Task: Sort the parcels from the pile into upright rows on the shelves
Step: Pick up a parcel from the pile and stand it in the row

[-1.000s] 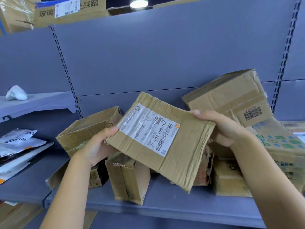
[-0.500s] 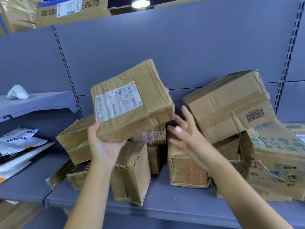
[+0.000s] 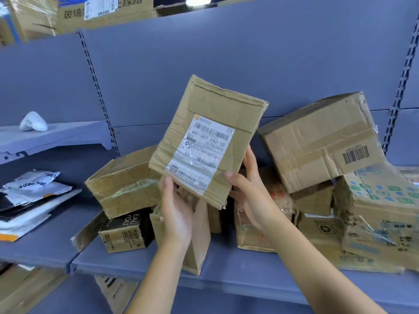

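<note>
Since half a second ago the parcel (image 3: 215, 109) has come down from where my left hand (image 3: 175, 209) alone held it high, and it has turned so that its white label (image 3: 204, 152) faces me nearly the right way up; my right hand (image 3: 247, 196), which was open and reaching, is on it now as well. I have the left hand gripping the lower left corner, thumb on the front face and fingers behind, and the right hand gripping the lower right edge, thumb near the bottom corner and fingers up along the side. I see the parcel as a flat, creased cardboard piece, held in the air, leaning a little to the right, in front of the blue back panel (image 3: 249, 53) and above the shelf (image 3: 226, 268), touching nothing but my hands. Below it on the shelf a narrow box (image 3: 200, 241) stands upright, partly hidden by my left wrist. To its left an open-topped box (image 3: 127, 184) rests tilted on a small black-and-tan box (image 3: 127, 233). To the right a large box with a barcode (image 3: 322, 141) lies tilted on top of other boxes, beside a green-printed box (image 3: 383, 214). On the neighbouring shelf at far left lie flat mailer bags (image 3: 29, 200).
</note>
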